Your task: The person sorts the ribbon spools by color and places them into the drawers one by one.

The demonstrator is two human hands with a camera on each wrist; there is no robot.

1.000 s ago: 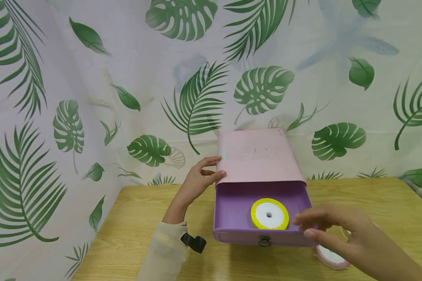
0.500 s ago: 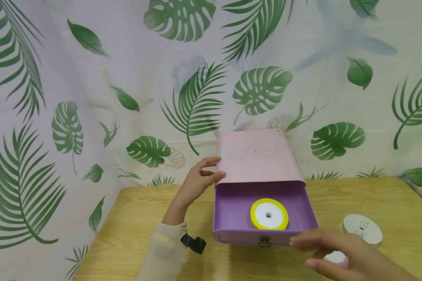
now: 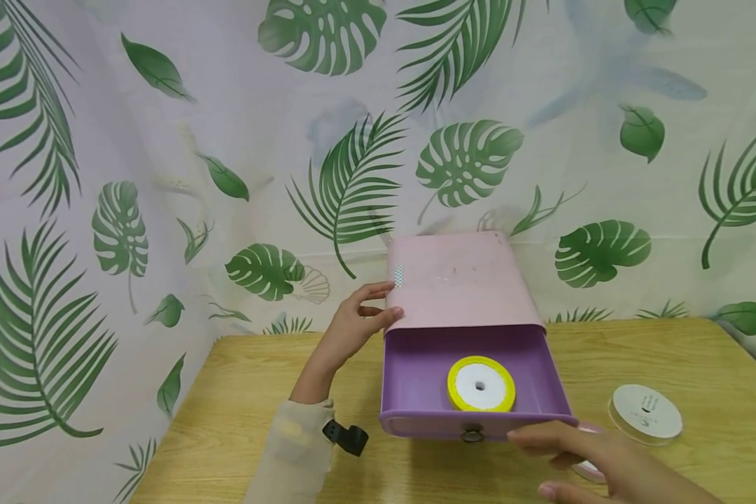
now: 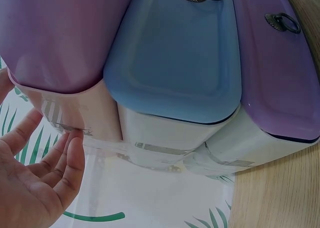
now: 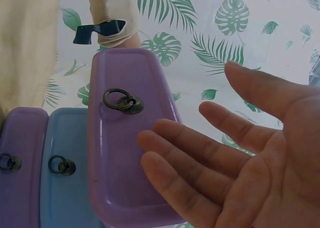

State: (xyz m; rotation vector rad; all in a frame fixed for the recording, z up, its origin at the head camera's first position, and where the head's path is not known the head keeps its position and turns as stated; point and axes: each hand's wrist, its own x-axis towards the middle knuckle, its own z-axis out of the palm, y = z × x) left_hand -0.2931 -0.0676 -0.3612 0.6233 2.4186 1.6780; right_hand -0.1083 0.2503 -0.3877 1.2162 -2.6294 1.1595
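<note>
A drawer cabinet with a pink top casing (image 3: 460, 280) stands on the table, its purple top drawer (image 3: 416, 426) pulled out. Inside that drawer lies a ribbon spool (image 3: 481, 384) with a yellow rim and white face. My left hand (image 3: 348, 329) rests against the casing's left side and top edge; the left wrist view shows its fingertips touching the pink side. My right hand (image 3: 605, 455) hovers by the drawer's front right corner, fingers extended and holding nothing. In the right wrist view, its fingers lie before the purple drawer front (image 5: 125, 163) and its ring pull (image 5: 120, 100).
Below the top drawer are a blue drawer (image 4: 175, 58) and another purple drawer (image 4: 275, 63), both closed. A white spool (image 3: 646, 413) lies on the wooden table (image 3: 227, 420) to the right. A pink-rimmed spool (image 3: 589, 470) is partly hidden behind my right hand. Leaf-patterned cloth (image 3: 239, 105) hangs behind.
My right hand has moved down and slightly left along the drawer front, uncovering the white spool. My left hand and the yellow-rimmed spool stay in place.
</note>
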